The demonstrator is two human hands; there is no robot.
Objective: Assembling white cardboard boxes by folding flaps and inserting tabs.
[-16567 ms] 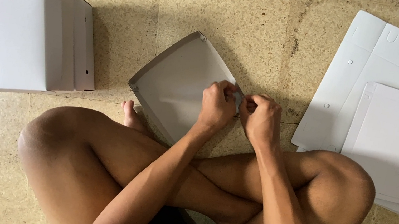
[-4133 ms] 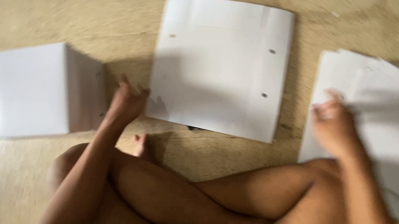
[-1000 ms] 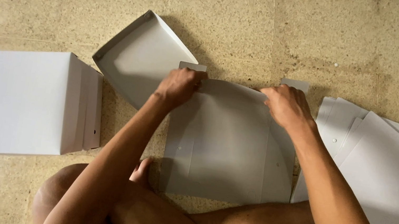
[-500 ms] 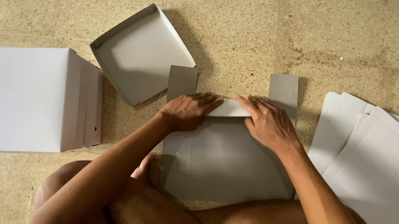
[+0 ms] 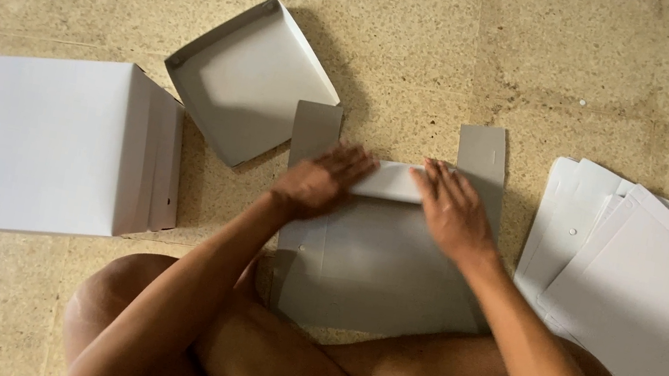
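Fingers, both sets: ours lie flat and spread, grasping nothing, pressing down the far flap of the grey card blank point(image 5: 380, 267) that rests on the floor just ahead of our crossed legs; the left hand point(image 5: 319, 184) bears on the flap's left part, the right hand point(image 5: 452, 211) on its right, fingertips nearly meeting over the white folded strip point(image 5: 389, 181). Step in hand, as we judge it: creasing that far edge inward, with the two grey corner tabs point(image 5: 314, 131) standing out flat beyond the fold on either side. The next move, by our reckoning, calls for firm, even pressure along the crease, then the same fold on the remaining sides with the tabs tucked at the corners. Containers, largest first. Item one: stack of closed white boxes point(image 5: 37, 143), on the floor to our left, well apart from the hands; contents hidden. Item two: pile of flat white blanks point(image 5: 649, 292), to our right, fanned and overlapping, not yet folded. Item three: shallow grey tray point(image 5: 251, 81), folded with raised walls, lying open just beyond the left hand, set cornerwise; nothing inside it.
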